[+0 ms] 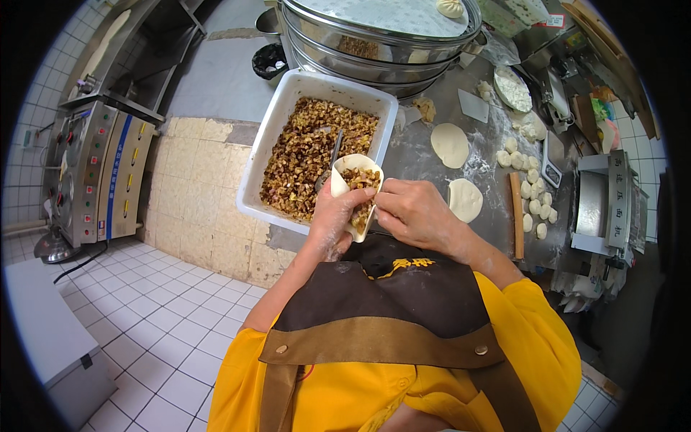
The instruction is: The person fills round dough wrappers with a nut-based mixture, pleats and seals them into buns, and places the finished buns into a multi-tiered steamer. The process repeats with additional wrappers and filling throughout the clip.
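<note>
A dough wrapper with chopped filling heaped in it rests in my left hand, whose thumb presses on the filling. My right hand pinches the wrapper's right edge between thumb and fingers. Both hands are above the near right corner of a white plastic tub, which holds a mass of brown chopped filling. The metal handle of a utensil sticks up from that filling; its lower end is partly hidden. Two flat dough rounds lie on the metal worktop to the right.
Stacked steamer trays stand behind the tub, with a pleated bun on top. A rolling pin, several dough pieces, a digital scale, a scraper and a flour bowl occupy the floured worktop. A dough-pressing machine is far right.
</note>
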A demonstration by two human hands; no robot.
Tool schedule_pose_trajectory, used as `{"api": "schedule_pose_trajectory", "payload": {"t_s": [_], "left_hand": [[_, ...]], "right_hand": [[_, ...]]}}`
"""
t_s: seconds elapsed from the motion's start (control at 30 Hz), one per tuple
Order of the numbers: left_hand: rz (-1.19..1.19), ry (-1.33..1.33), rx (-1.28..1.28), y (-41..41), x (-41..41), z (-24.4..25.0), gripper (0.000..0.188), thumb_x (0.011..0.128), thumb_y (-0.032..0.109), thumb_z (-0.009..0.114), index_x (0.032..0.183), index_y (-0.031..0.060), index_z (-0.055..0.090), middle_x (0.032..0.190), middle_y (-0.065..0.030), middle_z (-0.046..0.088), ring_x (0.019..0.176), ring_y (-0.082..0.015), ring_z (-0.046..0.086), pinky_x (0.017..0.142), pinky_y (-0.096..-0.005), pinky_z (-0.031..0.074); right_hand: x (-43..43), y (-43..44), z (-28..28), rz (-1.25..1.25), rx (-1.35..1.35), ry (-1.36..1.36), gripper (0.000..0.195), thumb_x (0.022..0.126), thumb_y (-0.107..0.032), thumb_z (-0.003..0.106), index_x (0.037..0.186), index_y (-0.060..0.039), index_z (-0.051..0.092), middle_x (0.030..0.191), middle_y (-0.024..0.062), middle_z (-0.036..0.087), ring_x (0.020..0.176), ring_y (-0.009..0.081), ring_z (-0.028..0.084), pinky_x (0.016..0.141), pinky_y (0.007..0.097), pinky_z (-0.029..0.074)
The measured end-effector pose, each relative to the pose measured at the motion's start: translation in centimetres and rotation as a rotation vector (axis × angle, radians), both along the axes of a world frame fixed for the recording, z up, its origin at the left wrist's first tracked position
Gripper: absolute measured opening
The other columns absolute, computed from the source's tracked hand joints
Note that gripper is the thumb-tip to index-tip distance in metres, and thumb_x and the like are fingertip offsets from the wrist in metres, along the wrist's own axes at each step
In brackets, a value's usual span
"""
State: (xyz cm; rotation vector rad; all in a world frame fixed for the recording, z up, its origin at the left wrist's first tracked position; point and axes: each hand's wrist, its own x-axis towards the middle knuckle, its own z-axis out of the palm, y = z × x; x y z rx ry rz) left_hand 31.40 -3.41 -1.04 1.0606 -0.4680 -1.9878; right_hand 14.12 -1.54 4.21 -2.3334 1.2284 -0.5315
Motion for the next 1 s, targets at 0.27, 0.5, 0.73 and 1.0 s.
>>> {"api": "schedule_pose_trajectory", "payload": {"t_s": [0.27,0.5,0.73,1.0], "left_hand": [[-0.022,0.015,-0.014,-0.2,0.0,0.3,0.044,0.082,-0.006,0.067,0.122,0.0033,0.052,0.104,-0.0087,0.066,0.089,-0.0182,0.069,0.075,-0.0326,0.059],[-0.068,-0.006,-0.020,-0.1,0.2,0.7,0.044,0.082,-0.006,0.067,0.122,0.0029,0.052,0.105,-0.0094,0.066,0.090,-0.0183,0.068,0.075,-0.0321,0.059],[-0.106,0.023,-0.023,0.1,0.4,0.7,0.044,0.084,0.000,0.065,0.126,0.0029,0.054,0.107,-0.0079,0.066,0.095,-0.0173,0.066,0.083,-0.0307,0.055],[-0.085,0.135,0.080,0.4,0.2,0.8,0.035,0.086,0.005,0.062,0.120,0.0035,0.053,0.100,-0.0051,0.062,0.081,-0.0125,0.061,0.070,-0.0272,0.052]], "right_hand": [[-1.0,-0.4,0.0,-0.118,0.185,-0.165,0.021,0.082,-0.020,0.073,0.088,-0.0008,0.066,0.078,0.0148,0.064,0.072,0.0344,0.065,0.064,0.0418,0.052],[-1.5,-2.1,0.4,-0.182,0.356,0.017,0.042,0.076,-0.038,0.076,0.080,0.0019,0.063,0.074,0.0195,0.066,0.075,0.0396,0.066,0.070,0.0440,0.053],[-1.2,-1.8,0.9,-0.102,0.338,0.011,0.034,0.078,-0.029,0.070,0.089,0.0012,0.060,0.083,0.0204,0.066,0.080,0.0412,0.066,0.072,0.0469,0.052],[-1.1,-0.9,2.0,0.004,0.174,0.104,0.021,0.083,-0.020,0.066,0.087,-0.0006,0.061,0.084,0.0174,0.063,0.077,0.0402,0.064,0.071,0.0490,0.053]]}}
